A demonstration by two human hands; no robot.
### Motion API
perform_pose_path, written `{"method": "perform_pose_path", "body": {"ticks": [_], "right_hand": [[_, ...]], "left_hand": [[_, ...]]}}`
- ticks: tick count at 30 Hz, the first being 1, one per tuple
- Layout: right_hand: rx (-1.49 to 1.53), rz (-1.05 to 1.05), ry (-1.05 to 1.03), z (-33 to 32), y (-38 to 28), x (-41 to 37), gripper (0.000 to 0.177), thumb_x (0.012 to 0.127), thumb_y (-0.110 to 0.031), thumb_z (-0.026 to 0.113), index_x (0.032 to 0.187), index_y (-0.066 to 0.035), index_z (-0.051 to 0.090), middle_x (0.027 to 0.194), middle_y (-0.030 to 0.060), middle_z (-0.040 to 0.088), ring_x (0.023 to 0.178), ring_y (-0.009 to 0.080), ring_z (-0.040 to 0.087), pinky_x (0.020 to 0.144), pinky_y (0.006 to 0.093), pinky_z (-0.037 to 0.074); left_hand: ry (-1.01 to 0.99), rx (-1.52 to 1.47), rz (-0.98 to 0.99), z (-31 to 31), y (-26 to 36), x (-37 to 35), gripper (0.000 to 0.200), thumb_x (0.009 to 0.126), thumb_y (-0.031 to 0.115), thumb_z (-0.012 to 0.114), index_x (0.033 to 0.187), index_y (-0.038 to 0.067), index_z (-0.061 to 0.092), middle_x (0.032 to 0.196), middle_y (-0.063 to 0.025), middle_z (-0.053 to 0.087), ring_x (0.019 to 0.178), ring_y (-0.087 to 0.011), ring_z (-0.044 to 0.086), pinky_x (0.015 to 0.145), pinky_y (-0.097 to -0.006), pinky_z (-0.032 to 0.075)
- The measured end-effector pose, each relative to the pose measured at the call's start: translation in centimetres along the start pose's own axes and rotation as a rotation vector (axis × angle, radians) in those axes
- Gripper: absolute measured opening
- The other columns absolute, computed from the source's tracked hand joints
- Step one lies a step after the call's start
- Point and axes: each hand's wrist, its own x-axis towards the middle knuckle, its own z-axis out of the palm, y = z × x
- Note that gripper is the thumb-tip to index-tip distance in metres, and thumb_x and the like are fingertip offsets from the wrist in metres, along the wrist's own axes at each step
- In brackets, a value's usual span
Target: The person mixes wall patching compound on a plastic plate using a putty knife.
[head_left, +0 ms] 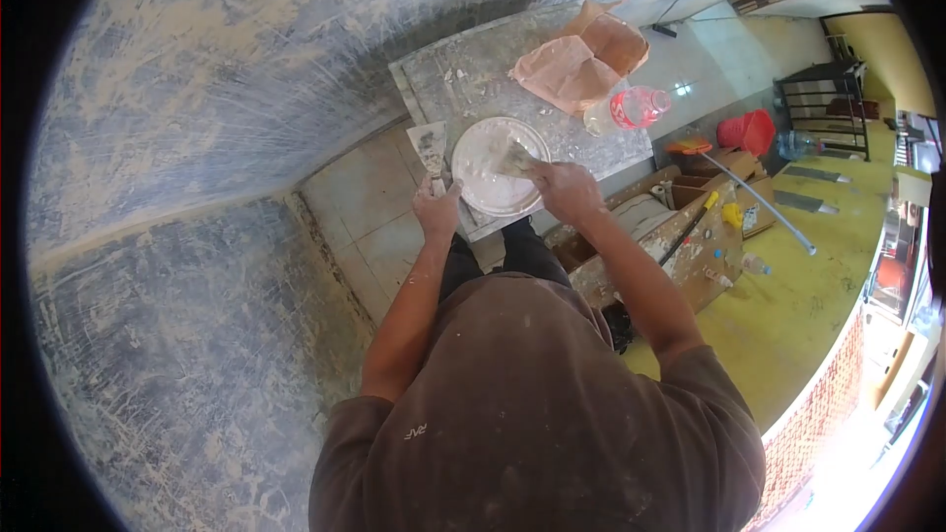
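My left hand (437, 209) is closed round the handle of a broad putty knife (429, 141), its smeared blade pointing up beside a round white plate-like lid (501, 211). White paste covers the lid's inside. My right hand (570, 192) grips a second putty knife (514, 160), whose blade lies over the paste; whether it touches cannot be told. Beneath the lid is a grey, splattered board (453, 69). Farther back on that board are an opened brown paper bag (572, 69) and a clear plastic bottle with a red label (631, 108).
Patchily plastered walls (246, 59) rise in front and to the left. On my right stands a wooden box (690, 236) with tools and a blue-handled pole (759, 199) over it. A red bucket (746, 131) and a black metal rack (826, 103) are farther off.
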Motion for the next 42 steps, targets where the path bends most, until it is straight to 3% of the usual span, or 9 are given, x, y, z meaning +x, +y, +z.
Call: {"method": "perform_pose_path", "body": {"ticks": [3, 7, 9, 12, 18, 21, 26, 33, 42], "right_hand": [[-0.149, 0.079, -0.079, -1.4, 2.6, -1.6, 0.031, 0.093, -0.031, 0.055, 0.120, -0.018, 0.067, 0.093, 0.0193, 0.069, 0.085, 0.0403, 0.064, 0.077, 0.0501, 0.051], [-0.101, 0.025, -0.170, -2.0, 2.3, 1.5, 0.030, 0.093, -0.031, 0.056, 0.116, -0.018, 0.069, 0.094, 0.0194, 0.068, 0.087, 0.0399, 0.064, 0.078, 0.0495, 0.051], [-0.242, -0.205, -0.077, -0.2, 2.5, 4.3, 0.038, 0.094, -0.024, 0.049, 0.129, -0.037, 0.057, 0.087, 0.0163, 0.068, 0.082, 0.0357, 0.066, 0.074, 0.0487, 0.053], [-0.293, -0.338, -0.071, -2.3, 3.4, 4.4, 0.044, 0.093, -0.019, 0.050, 0.132, -0.039, 0.055, 0.091, 0.0146, 0.069, 0.082, 0.0345, 0.066, 0.072, 0.0465, 0.054], [-0.344, -0.221, -0.293, -4.6, 3.8, 4.6, 0.039, 0.095, -0.020, 0.047, 0.127, -0.040, 0.060, 0.092, 0.0118, 0.069, 0.087, 0.0317, 0.067, 0.077, 0.0451, 0.054], [-0.281, -0.412, -0.134, -1.0, 3.9, 7.2, 0.037, 0.096, -0.024, 0.046, 0.125, -0.042, 0.061, 0.087, 0.0110, 0.068, 0.084, 0.0306, 0.067, 0.074, 0.0452, 0.054], [-0.422, -0.437, -0.133, -4.9, 3.7, 6.3, 0.035, 0.097, -0.025, 0.046, 0.123, -0.040, 0.063, 0.089, 0.0114, 0.068, 0.084, 0.0305, 0.067, 0.076, 0.0442, 0.053], [-0.417, -0.485, -0.168, -1.0, 1.3, 7.8, 0.033, 0.097, -0.027, 0.047, 0.121, -0.039, 0.065, 0.086, 0.0111, 0.068, 0.085, 0.0303, 0.067, 0.077, 0.0442, 0.052], [-0.468, -0.501, -0.137, -2.1, 2.5, 9.2, 0.035, 0.094, -0.020, 0.049, 0.120, -0.036, 0.067, 0.085, 0.0104, 0.068, 0.085, 0.0298, 0.067, 0.078, 0.0435, 0.052]], "left_hand": [[-0.167, -0.143, -0.175, -0.5, 0.4, 0.3, 0.040, 0.071, 0.021, 0.082, 0.099, -0.003, 0.066, 0.086, -0.0128, 0.066, 0.084, -0.0224, 0.063, 0.078, -0.0356, 0.049], [-0.105, -0.157, 0.050, 1.7, -3.7, 0.9, 0.030, 0.075, 0.017, 0.078, 0.096, -0.002, 0.067, 0.082, -0.0101, 0.066, 0.080, -0.0233, 0.063, 0.076, -0.0341, 0.049], [-0.027, -0.075, 0.180, 1.8, -4.0, 0.9, 0.027, 0.076, 0.015, 0.077, 0.094, -0.002, 0.067, 0.080, -0.0088, 0.066, 0.078, -0.0231, 0.063, 0.076, -0.0338, 0.049], [-0.114, 0.082, 0.227, 0.6, -3.0, 1.9, 0.028, 0.077, 0.014, 0.075, 0.100, 0.000, 0.069, 0.088, -0.0101, 0.068, 0.082, -0.0241, 0.063, 0.078, -0.0346, 0.049], [-0.261, -0.093, 0.117, 0.1, -2.2, 4.3, 0.034, 0.078, 0.020, 0.071, 0.109, 0.005, 0.071, 0.094, -0.0140, 0.068, 0.083, -0.0312, 0.064, 0.078, -0.0400, 0.049], [-0.393, 0.055, 0.234, -2.1, 1.1, 5.3, 0.031, 0.078, 0.016, 0.071, 0.107, 0.005, 0.072, 0.093, -0.0125, 0.069, 0.075, -0.0232, 0.064, 0.072, -0.0352, 0.050], [-0.495, -0.078, -0.082, -3.2, 4.3, 6.7, 0.030, 0.075, 0.010, 0.072, 0.104, 0.002, 0.072, 0.079, -0.0079, 0.068, 0.064, -0.0141, 0.061, 0.062, -0.0296, 0.050], [-0.369, 0.077, 0.148, -0.3, -2.9, 8.3, 0.037, 0.072, 0.016, 0.076, 0.105, 0.000, 0.072, 0.080, -0.0131, 0.070, 0.072, -0.0200, 0.068, 0.069, -0.0330, 0.051], [-0.562, -0.448, -0.352, -3.0, 2.1, 6.6, 0.029, 0.082, 0.006, 0.069, 0.111, 0.003, 0.069, 0.087, -0.0048, 0.070, 0.072, -0.0109, 0.066, 0.058, -0.0254, 0.057]]}}
